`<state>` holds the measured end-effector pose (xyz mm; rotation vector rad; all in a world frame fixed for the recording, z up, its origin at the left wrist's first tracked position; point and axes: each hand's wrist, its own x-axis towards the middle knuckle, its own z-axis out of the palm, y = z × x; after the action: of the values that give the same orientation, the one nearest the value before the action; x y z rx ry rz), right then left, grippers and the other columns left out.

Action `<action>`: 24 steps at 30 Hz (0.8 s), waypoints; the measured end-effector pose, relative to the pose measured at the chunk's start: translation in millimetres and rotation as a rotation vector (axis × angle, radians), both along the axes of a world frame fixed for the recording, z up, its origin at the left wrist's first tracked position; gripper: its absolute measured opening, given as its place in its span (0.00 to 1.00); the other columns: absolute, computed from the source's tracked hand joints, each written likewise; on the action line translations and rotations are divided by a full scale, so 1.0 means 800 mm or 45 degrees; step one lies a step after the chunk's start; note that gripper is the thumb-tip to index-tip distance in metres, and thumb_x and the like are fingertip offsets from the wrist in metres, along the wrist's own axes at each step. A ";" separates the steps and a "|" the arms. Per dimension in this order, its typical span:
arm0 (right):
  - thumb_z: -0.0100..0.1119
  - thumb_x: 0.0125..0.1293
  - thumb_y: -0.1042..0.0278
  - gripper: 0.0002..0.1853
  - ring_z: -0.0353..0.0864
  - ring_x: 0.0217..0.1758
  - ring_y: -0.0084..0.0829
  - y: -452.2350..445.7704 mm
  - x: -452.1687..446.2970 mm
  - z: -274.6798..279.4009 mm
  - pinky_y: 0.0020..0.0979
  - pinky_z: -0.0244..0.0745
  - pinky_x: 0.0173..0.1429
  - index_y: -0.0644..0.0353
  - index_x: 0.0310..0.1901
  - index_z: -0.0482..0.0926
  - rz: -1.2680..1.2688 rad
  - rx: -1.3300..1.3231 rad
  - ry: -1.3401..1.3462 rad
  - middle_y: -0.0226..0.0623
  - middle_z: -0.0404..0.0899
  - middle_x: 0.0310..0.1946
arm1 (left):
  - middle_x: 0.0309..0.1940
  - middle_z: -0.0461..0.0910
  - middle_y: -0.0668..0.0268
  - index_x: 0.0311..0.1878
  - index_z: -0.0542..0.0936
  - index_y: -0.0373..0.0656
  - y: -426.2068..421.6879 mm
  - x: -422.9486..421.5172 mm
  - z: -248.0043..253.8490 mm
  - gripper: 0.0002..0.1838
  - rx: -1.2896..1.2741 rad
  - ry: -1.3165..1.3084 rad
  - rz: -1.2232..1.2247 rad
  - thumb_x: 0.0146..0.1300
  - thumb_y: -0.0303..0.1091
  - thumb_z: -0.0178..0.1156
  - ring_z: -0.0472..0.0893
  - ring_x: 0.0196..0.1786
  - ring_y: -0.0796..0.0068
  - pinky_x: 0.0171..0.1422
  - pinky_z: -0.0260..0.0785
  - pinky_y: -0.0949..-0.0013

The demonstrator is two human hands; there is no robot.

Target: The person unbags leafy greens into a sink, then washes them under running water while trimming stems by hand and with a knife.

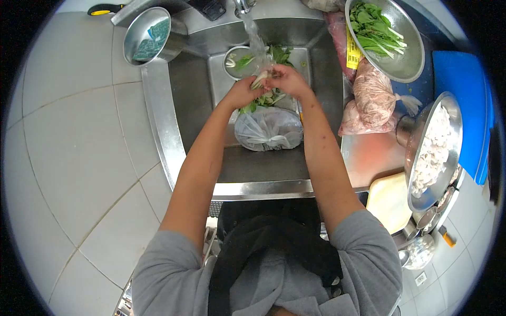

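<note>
head camera shows plastic bag against leafy greens in sink.

OK so I count 2 hands, my left hand and right hand, in 1 sink with 1 faucet and 1 knotted plastic bag; the greens are too tangled to number. Outside it I've got 2 wide metal bowls, 1 metal pot, 1 pale board and 1 yellow-and-black handle.
</note>
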<state>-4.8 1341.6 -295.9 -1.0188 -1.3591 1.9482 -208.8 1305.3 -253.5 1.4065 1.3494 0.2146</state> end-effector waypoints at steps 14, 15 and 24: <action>0.65 0.64 0.59 0.27 0.78 0.63 0.52 -0.134 0.079 -0.200 0.44 0.75 0.65 0.68 0.59 0.75 0.131 -0.375 -1.775 0.56 0.74 0.63 | 0.46 0.82 0.69 0.60 0.77 0.41 -0.031 -0.013 -0.001 0.25 -0.346 -0.356 0.335 0.70 0.50 0.63 0.78 0.49 0.77 0.57 0.68 0.71; 0.61 0.67 0.60 0.24 0.77 0.63 0.52 -0.136 0.080 -0.196 0.48 0.75 0.66 0.66 0.60 0.75 0.000 -0.313 -1.793 0.54 0.77 0.58 | 0.49 0.81 0.67 0.62 0.76 0.40 -0.029 -0.015 0.004 0.27 -0.382 -0.313 0.301 0.70 0.51 0.62 0.77 0.51 0.76 0.60 0.67 0.70; 0.52 0.71 0.62 0.22 0.77 0.57 0.57 -0.136 0.098 -0.172 0.54 0.76 0.55 0.62 0.63 0.71 0.166 0.235 -1.771 0.59 0.77 0.55 | 0.37 0.82 0.69 0.49 0.80 0.38 -0.028 -0.027 0.035 0.21 -0.458 -0.374 0.208 0.71 0.50 0.61 0.77 0.40 0.76 0.49 0.70 0.69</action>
<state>73.7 1232.9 -433.8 -2.3885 -2.2056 0.9685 -230.6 1283.3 -225.6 0.9269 1.1882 0.2606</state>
